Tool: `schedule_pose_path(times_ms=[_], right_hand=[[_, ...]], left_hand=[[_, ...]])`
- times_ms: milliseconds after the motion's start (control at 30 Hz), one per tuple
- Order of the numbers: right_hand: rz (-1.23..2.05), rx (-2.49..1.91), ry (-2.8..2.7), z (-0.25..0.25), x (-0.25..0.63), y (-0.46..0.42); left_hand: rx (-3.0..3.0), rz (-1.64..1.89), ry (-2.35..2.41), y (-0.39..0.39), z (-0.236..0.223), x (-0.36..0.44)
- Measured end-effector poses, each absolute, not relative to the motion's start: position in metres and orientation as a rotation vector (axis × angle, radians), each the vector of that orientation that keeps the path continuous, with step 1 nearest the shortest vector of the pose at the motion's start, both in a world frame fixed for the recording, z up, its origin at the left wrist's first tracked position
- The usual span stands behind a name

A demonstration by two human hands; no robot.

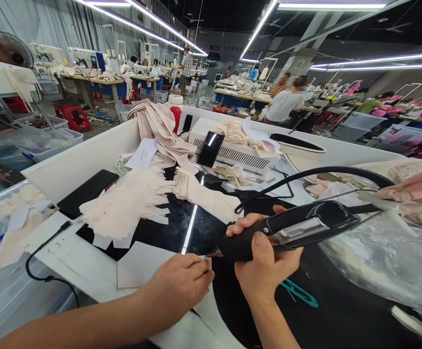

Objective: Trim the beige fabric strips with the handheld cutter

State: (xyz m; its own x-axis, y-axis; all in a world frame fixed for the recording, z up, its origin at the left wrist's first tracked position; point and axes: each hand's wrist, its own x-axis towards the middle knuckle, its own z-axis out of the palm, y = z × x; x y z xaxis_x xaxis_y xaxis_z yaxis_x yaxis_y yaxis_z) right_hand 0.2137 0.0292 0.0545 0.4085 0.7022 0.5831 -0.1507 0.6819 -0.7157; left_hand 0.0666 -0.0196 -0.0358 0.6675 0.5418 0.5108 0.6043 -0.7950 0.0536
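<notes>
My right hand (265,261) is wrapped around a black corded hand tool (305,225) with a silver panel along its side. The tool's narrow tip points left, close to the fingers of my left hand (184,281). Those fingers are pinched together, and what they hold is too small to make out. A sheet of white paper (141,264) lies beside my left hand. Cream fabric pieces (127,201) are stacked on the black tabletop (182,228), with more cream strips (211,196) behind my hands. A teal tool (300,292) lies below the black one.
Another person's hand (414,189) reaches in at right, by the black cable and a clear plastic bag (385,257). Two phones (211,149), a black tablet-like slab (87,194) and a white vented box (233,145) stand around. Sewing stations fill the background.
</notes>
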Motion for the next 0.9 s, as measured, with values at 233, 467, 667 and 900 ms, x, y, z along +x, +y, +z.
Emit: schedule_pose_path(times_ms=[233, 467, 667, 900], right_hand=[[0.555, -0.674, -0.945, 0.069, 0.222, 0.019], [0.579, -0.733, -0.929, 0.073, 0.236, -0.005], [0.611, -0.704, -0.958, 0.071, 0.236, -0.017], [0.625, -0.693, -0.996, 0.064, 0.234, -0.022]], left_hand=[[-2.768, -0.797, -0.996, -0.011, -0.026, 0.047], [-2.715, -0.746, -1.074, 0.001, -0.007, 0.015], [-2.792, -0.986, -0.784, -0.023, -0.002, 0.026], [-2.873, -0.958, -0.67, -0.029, -0.004, 0.045]])
